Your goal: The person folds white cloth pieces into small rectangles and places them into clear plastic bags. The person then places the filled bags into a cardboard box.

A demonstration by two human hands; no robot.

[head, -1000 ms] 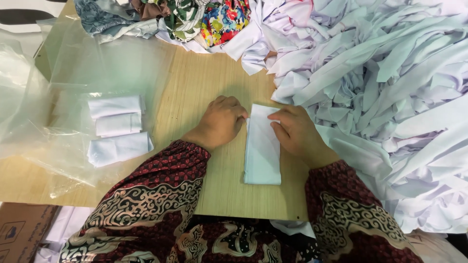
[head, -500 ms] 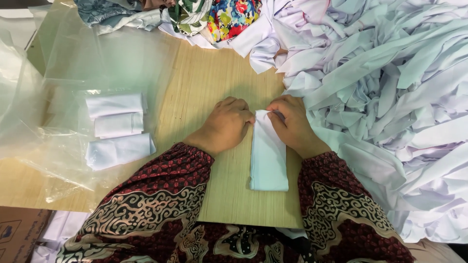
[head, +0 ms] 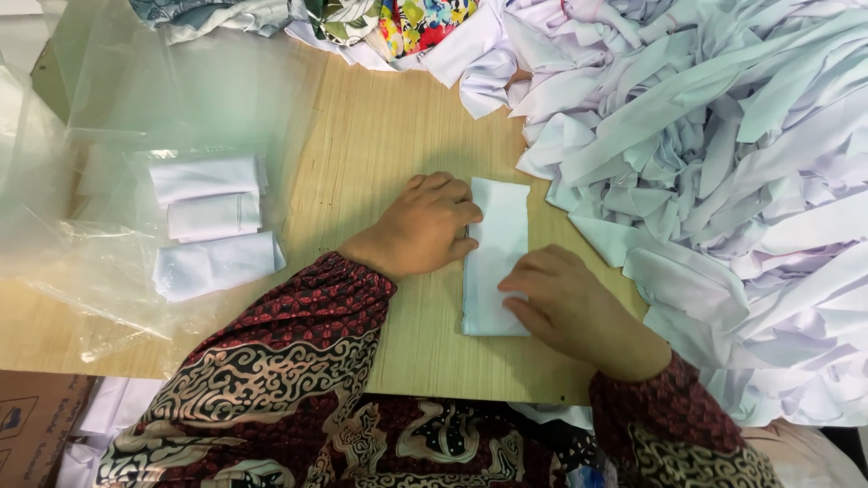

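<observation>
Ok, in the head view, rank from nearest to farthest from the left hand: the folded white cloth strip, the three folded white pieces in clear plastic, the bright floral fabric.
1. Folded white cloth strip: touching the left hand, on its right.
2. Three folded white pieces in clear plastic: to the left.
3. Bright floral fabric: top edge.

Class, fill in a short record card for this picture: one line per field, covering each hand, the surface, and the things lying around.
Left hand: flat on the left edge of a folded white cloth strip
Right hand: pressing the strip's lower right part
Surface: wooden table
Right side: large heap of loose white strips
Left side: three folded white pieces on clear plastic bags
Top edge: colourful patterned fabric
</observation>
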